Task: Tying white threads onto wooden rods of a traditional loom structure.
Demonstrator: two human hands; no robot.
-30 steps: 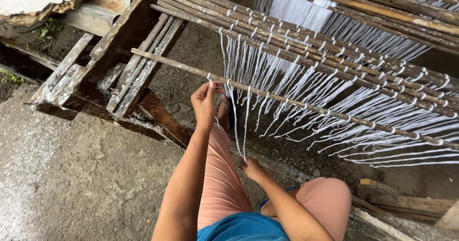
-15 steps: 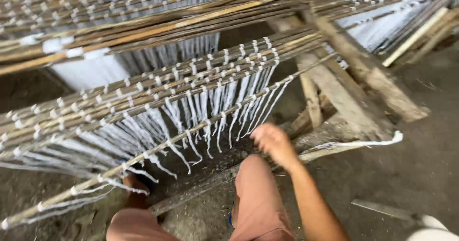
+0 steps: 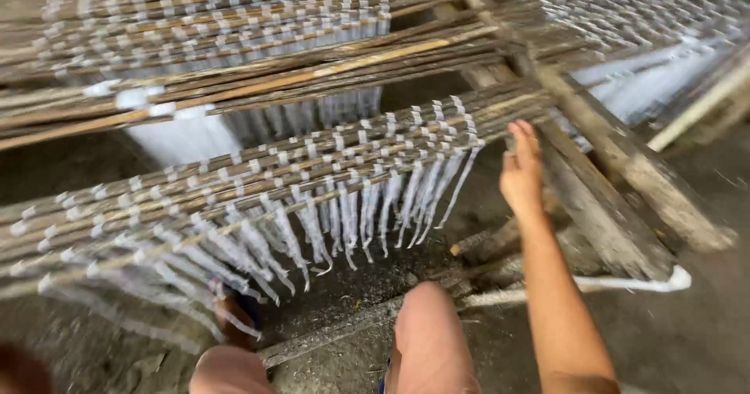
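The ground was rough grey concrete, dusty, with a rack of weathered wooden beams raised over a dark pit. Across the beams lay many thin bamboo sticks, side by side, each strung with white strands that hung down into the gap, probably so that they could dangle free and dry without touching the ground. A second layer of loaded sticks sat farther back, and more lay on the far right. A white pipe rested on the ground near the right beam.

The right hand was stretched forward, fingers straight and together, palm open and gripping nothing. It hovered just beside the right ends of the near sticks, where they met the slanting beam; whether the fingertips touched the wood could not be told. The hanging strands were just left of that hand.

The left hand was not visible. Below, the person's knees in pinkish shorts pointed toward the rack, and a foot showed under the near strands.
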